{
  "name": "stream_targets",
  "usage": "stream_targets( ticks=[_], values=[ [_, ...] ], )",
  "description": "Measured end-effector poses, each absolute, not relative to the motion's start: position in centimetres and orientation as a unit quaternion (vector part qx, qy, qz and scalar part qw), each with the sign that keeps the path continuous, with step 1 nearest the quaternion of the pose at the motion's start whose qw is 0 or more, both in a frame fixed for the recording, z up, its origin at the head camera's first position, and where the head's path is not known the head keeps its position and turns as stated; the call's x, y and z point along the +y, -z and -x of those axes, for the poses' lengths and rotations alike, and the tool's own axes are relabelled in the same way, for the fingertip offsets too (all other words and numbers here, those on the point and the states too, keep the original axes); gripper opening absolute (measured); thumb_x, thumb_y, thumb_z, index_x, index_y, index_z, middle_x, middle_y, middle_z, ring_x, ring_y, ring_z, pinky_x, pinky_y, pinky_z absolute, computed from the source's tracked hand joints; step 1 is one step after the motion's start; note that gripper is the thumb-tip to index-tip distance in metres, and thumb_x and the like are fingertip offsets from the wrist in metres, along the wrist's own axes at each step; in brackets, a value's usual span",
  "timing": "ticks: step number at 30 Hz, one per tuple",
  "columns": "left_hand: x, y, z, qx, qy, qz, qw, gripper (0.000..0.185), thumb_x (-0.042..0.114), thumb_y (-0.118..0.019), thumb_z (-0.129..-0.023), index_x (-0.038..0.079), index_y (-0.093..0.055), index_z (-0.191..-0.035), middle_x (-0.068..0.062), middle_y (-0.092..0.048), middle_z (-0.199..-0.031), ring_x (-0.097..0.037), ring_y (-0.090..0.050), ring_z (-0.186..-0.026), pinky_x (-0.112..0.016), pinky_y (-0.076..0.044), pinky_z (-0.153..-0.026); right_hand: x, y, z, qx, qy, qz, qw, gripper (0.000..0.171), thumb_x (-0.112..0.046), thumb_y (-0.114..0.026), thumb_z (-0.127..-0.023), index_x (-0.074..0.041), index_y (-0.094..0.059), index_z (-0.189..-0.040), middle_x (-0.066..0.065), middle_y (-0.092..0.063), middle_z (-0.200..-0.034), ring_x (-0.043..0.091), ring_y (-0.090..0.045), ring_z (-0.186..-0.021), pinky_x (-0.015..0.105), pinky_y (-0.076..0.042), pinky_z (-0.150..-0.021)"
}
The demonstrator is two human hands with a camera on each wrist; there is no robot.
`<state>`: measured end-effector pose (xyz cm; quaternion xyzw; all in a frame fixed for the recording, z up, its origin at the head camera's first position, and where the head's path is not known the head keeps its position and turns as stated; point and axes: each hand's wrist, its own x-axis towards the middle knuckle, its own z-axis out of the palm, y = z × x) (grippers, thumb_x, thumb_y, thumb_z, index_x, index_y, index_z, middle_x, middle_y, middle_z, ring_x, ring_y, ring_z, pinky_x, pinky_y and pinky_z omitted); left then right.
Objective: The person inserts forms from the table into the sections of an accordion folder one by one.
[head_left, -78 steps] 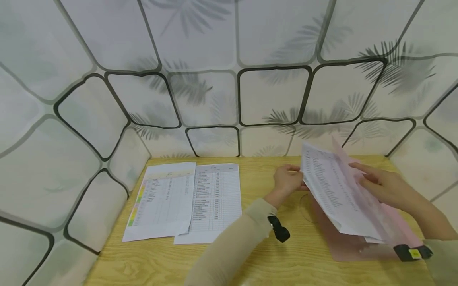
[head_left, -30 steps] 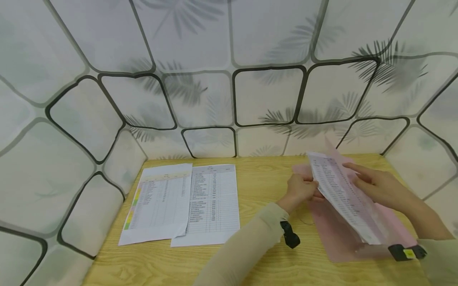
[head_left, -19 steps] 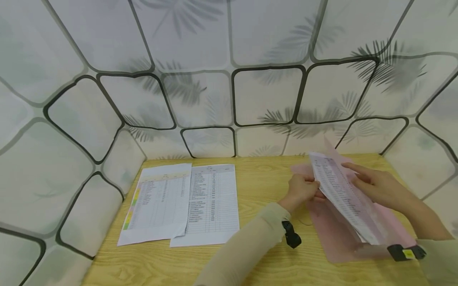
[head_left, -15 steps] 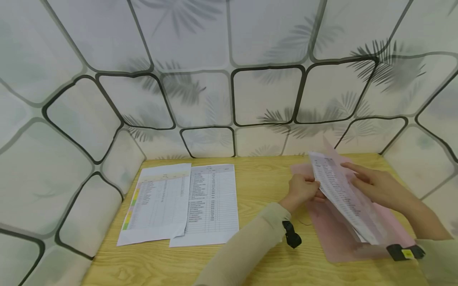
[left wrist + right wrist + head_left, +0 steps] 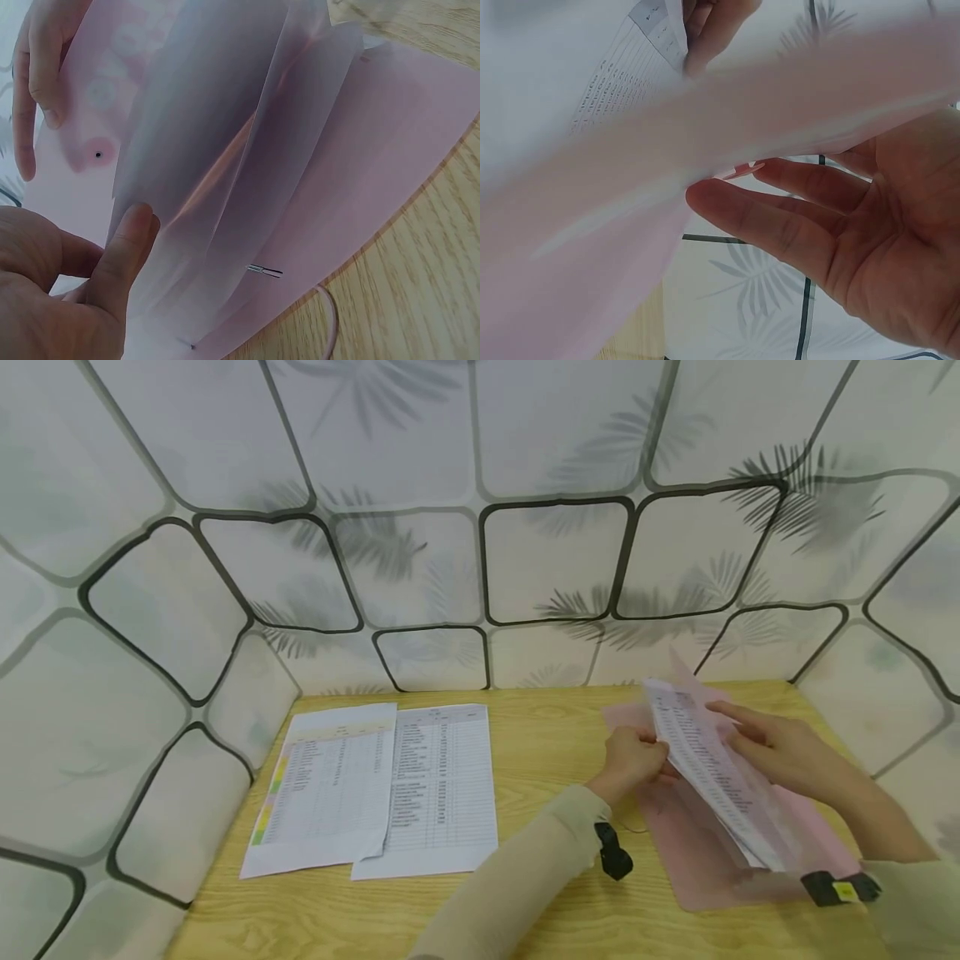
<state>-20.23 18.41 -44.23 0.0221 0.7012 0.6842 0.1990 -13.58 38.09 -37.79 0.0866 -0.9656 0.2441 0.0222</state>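
A pink plastic folder [image 5: 701,868] lies open on the right of the wooden table [image 5: 555,735]. A bundle of printed sheets [image 5: 701,760] stands tilted up from it. My left hand [image 5: 636,762] pinches the bundle's near edge, thumb [image 5: 124,251] on the front sheet [image 5: 225,165]. My right hand [image 5: 776,752] rests with straight fingers [image 5: 780,217] against the back of the raised pages and the pink cover [image 5: 577,300]. The left hand's fingertips [image 5: 712,30] show at the top of the right wrist view, holding the printed sheet [image 5: 626,64].
Two printed lists lie flat and overlapping on the left of the table, one with a coloured margin [image 5: 330,785] and one plain [image 5: 442,789]. Leaf-patterned panel walls [image 5: 555,560] close in the back and both sides. A thin cord [image 5: 331,330] lies by the folder.
Since 2.6 s ago the bundle has swung more upright and rightward, and my left hand followed it. Over the last second the hands barely move.
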Motion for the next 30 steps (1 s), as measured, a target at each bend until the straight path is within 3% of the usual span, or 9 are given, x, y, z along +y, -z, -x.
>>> stream_targets(
  ticks=[6, 18, 30],
  values=[
    [18.6, 44.3, 20.5, 0.712, -0.675, -0.016, 0.190, 0.012, -0.002, -0.067, -0.095, -0.002, -0.072, -0.084, -0.020, -0.075, -0.068, -0.045, -0.077, -0.075, -0.037, -0.065, -0.059, 37.9, 37.9, 13.6, -0.964, -0.249, -0.093, 0.030, 0.051, -0.015, -0.057, -0.109, -0.008, -0.047, -0.158, -0.010, -0.031, -0.061, 0.001, -0.032, -0.047, 0.023, -0.033, -0.045],
    [18.8, 44.8, 20.9, 0.726, -0.665, -0.018, 0.175, 0.017, 0.002, -0.069, -0.095, 0.002, -0.070, -0.078, -0.018, -0.074, -0.064, -0.042, -0.077, -0.070, -0.037, -0.065, -0.060, 37.6, 37.9, 13.6, -0.962, -0.253, -0.095, 0.035, 0.050, -0.015, -0.058, -0.108, -0.008, -0.050, -0.156, -0.011, -0.030, -0.061, 0.001, -0.030, -0.046, 0.023, -0.033, -0.044],
    [18.8, 45.0, 21.4, 0.761, -0.629, -0.019, 0.157, 0.024, 0.006, -0.073, -0.093, 0.006, -0.071, -0.069, -0.010, -0.072, -0.059, -0.030, -0.077, -0.059, -0.030, -0.061, -0.051, 37.5, 37.9, 13.6, -0.964, -0.249, -0.085, 0.030, 0.050, -0.017, -0.058, -0.109, -0.008, -0.049, -0.157, -0.010, -0.030, -0.062, 0.001, -0.030, -0.047, 0.024, -0.032, -0.046]
  ],
)
